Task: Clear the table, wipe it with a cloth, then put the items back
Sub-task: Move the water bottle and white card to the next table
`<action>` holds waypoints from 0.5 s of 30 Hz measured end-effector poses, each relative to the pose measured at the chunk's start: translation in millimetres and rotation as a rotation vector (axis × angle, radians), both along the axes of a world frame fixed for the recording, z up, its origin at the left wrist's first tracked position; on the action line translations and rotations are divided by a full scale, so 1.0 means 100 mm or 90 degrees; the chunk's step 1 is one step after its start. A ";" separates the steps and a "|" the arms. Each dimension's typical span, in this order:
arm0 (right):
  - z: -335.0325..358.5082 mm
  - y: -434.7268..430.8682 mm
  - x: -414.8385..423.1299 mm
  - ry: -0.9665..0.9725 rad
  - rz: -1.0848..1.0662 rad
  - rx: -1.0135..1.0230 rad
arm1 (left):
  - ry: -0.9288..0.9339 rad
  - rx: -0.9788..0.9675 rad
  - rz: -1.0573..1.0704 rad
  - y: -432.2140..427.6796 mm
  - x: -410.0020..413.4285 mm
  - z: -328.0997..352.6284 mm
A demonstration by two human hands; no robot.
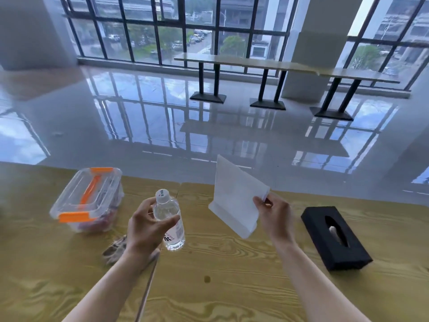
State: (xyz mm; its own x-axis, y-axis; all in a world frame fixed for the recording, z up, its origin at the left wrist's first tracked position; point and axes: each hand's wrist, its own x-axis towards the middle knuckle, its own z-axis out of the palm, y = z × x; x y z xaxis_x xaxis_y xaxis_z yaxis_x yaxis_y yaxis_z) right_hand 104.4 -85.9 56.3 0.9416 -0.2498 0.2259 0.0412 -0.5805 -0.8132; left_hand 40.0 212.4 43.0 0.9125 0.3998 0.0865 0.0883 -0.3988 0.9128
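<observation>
The wood-grain table (232, 287) fills the near view, and both forearms reach out over it. Just nearer than the water bottle (166, 209) and to its left, a patterned cloth (115, 248) lies bunched on the table, half hidden under the left wrist. It is probably kept close for the wiping.

The left hand (146, 228) holds the water bottle by its upper body, with the fingers (167, 223) curled round it below the white cap. The bottle leans a little. I cannot tell whether its base touches the table.

Right of the bottle, the right hand (274, 217) pinches a white paper pouch (234, 201) by one upper corner. The fingers (258, 202) are closed on that edge, so the pouch hangs tilted and seems clear of the table.

With one light item in each hand, two can go in a single trip. Whether they are leaving or returning cannot be judged here.

Further right of the bottle, well apart, a black tissue box (334, 238) sits on the table. Left of the bottle and slightly beyond it stands a clear plastic container (88, 201) with orange clips, its lid on. Both look untouched, so either could be moved next.
</observation>
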 end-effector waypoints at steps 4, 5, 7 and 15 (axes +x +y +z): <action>0.01 0.56 0.09 0.006 0.022 0.010 | -0.003 -0.010 0.035 0.56 -0.06 -0.03; 0.02 0.71 0.11 0.010 0.031 0.013 | -0.006 -0.014 0.046 0.69 -0.08 -0.05; 0.01 0.98 0.15 0.025 0.050 0.018 | -0.004 -0.016 0.062 0.93 -0.14 -0.07; -0.15 2.04 0.39 0.067 0.107 0.030 | 0.017 -0.016 0.152 1.82 -0.38 -0.26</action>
State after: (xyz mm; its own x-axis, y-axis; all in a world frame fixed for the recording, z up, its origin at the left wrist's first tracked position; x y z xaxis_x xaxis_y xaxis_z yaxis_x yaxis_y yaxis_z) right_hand 143.9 117.8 41.4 0.9887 -0.0955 0.1153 0.0469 -0.5341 -0.8441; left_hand 2.2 394.1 17.1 0.7938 0.6060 0.0513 0.2007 -0.3407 0.9185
